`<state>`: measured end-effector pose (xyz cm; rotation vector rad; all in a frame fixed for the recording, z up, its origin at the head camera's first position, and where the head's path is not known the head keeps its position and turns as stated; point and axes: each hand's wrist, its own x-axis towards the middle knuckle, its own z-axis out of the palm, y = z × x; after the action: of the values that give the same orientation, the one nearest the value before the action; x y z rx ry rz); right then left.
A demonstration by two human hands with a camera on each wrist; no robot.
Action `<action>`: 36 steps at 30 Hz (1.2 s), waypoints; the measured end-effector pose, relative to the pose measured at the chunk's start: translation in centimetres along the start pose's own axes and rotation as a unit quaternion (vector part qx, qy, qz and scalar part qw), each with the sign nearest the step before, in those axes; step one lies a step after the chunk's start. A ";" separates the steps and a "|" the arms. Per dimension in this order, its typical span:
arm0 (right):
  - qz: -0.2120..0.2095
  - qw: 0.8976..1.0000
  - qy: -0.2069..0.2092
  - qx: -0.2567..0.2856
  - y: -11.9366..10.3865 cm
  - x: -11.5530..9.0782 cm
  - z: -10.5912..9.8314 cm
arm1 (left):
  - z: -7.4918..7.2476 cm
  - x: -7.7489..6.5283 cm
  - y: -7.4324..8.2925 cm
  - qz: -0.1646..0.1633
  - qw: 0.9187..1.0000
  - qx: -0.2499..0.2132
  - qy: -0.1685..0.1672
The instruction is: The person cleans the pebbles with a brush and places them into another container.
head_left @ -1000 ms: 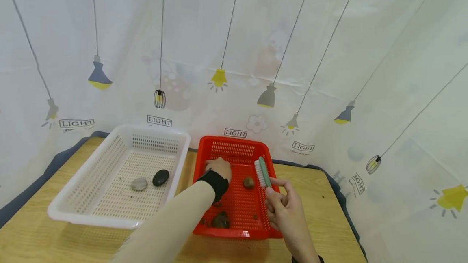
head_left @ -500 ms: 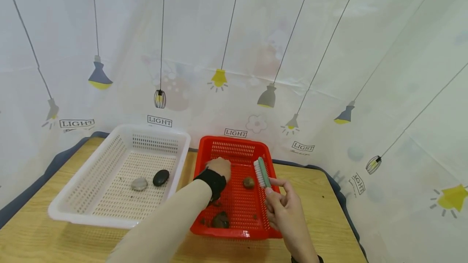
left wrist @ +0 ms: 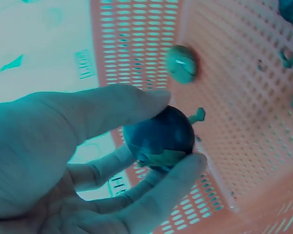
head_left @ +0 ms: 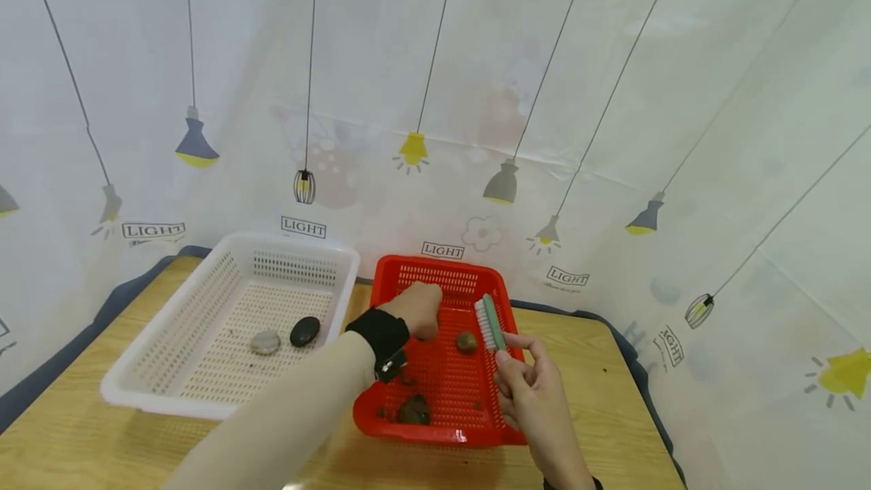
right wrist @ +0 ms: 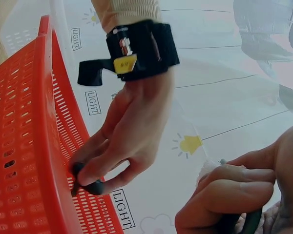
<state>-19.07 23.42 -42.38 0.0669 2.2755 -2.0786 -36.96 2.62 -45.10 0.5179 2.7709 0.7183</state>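
Observation:
My left hand (head_left: 416, 307) is over the far left part of the red basket (head_left: 500, 392). In the left wrist view its thumb and fingers grip a dark rounded stone (left wrist: 158, 134) with a patch of dirt on its underside. The right wrist view shows that hand (right wrist: 132, 129) and the dark stone from the side, inside the basket. My right hand (head_left: 537, 399) holds a scrub brush (head_left: 491, 321) with a green handle and white bristles, above the basket's right side. A brown stone (head_left: 466, 342) and a dirty stone (head_left: 414, 410) lie on the basket floor.
To the left stands a white basket (head_left: 129, 399) holding a grey stone (head_left: 265, 342) and a black stone (head_left: 305, 331). Crumbs of dirt (head_left: 382, 412) lie near the red basket's front left corner. Behind the wooden table (head_left: 592, 369) hangs a lamp-printed sheet (head_left: 381, 59).
My left hand has risen from low in the red basket, bringing the dark stone up with it. The right hand and brush have stayed in place. The head view has shifted slightly.

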 end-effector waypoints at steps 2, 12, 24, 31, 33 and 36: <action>0.003 1.000 0.003 -0.001 0.0 0.1 0.0 | -1.6 -2.0 1.3 0.018 0.999 -0.027 -0.002; 0.004 1.000 0.005 0.000 0.0 0.3 0.0 | -4.1 -6.5 2.1 0.086 0.991 -0.094 0.039; 0.000 1.000 0.013 0.014 0.1 0.1 0.4 | -4.8 -9.4 0.5 0.150 0.966 -0.203 0.052; -0.007 0.999 0.021 0.032 0.0 -0.1 0.7 | -5.3 -11.5 -0.6 0.194 0.930 -0.309 0.045; -0.008 0.999 0.021 0.040 0.0 -0.1 0.8 | -5.4 -12.0 -0.8 0.203 0.921 -0.330 0.043; -0.009 0.999 0.011 0.051 0.1 -0.2 1.2 | -5.4 -12.7 -1.1 0.209 0.911 -0.352 0.043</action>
<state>-18.85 22.27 -42.53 0.0733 2.1891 -2.2117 -27.39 -5.54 -39.36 0.9205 2.2294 1.7643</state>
